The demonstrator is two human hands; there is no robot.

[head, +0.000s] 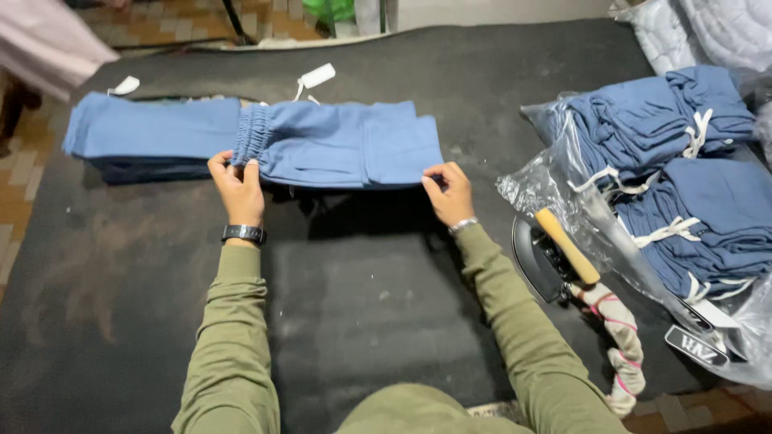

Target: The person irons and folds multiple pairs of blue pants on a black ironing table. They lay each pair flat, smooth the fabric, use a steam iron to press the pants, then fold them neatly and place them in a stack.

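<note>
A dark padded table [121, 265] fills the frame. At its upper centre lies one folded blue pair of trousers [322, 141] atop a stack, flat for smoothing. The left hand [236, 186] pinches the elastic waistband; the right hand [449, 193] grips the lower edge. At right, two bagged bundles of blue garments [683, 161] and one wooden-handled iron [555, 253] wait.

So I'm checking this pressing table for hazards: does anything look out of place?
The iron lies tipped on its side at the table's right edge, beside the plastic bag of folded blue garments. Both hands hold the folded blue trousers, which lie flat.
</note>
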